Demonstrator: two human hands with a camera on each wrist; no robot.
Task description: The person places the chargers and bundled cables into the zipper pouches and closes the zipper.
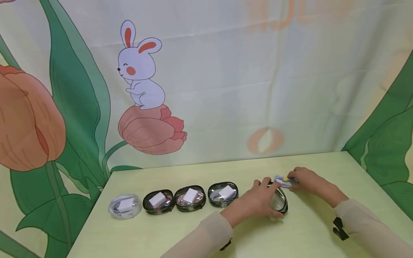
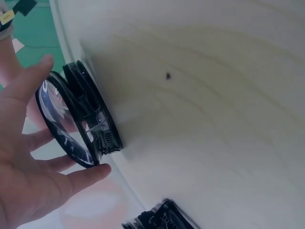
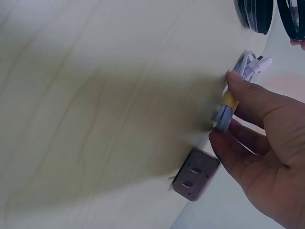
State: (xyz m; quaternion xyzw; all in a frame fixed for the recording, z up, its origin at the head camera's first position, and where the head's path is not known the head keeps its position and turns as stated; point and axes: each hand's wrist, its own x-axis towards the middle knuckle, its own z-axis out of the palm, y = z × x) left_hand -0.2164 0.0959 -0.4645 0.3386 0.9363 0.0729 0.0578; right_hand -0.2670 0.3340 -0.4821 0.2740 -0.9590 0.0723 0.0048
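Note:
My left hand (image 1: 256, 201) spans a small clear zip case (image 1: 279, 200) with black trim, its thumb at one end and fingers at the other. In the left wrist view the lid (image 2: 59, 121) of that case stands raised from the black-edged base (image 2: 102, 119). Just right of the case, my right hand (image 1: 308, 181) pinches a coiled pale lavender cable (image 3: 240, 76) bound by a yellow band (image 3: 230, 99). Its plug end sticks out beyond the thumb. Close by the right fingertips lies a charger block (image 3: 196, 175) with two ports, which the hand hides in the head view.
Left of my hands stand three black-trimmed clear cases (image 1: 223, 194), (image 1: 189, 199), (image 1: 158, 201) and a whitish clear one (image 1: 125, 206), each with a white block on or in it. A printed curtain (image 1: 213, 89) rises behind the pale table (image 1: 258, 240).

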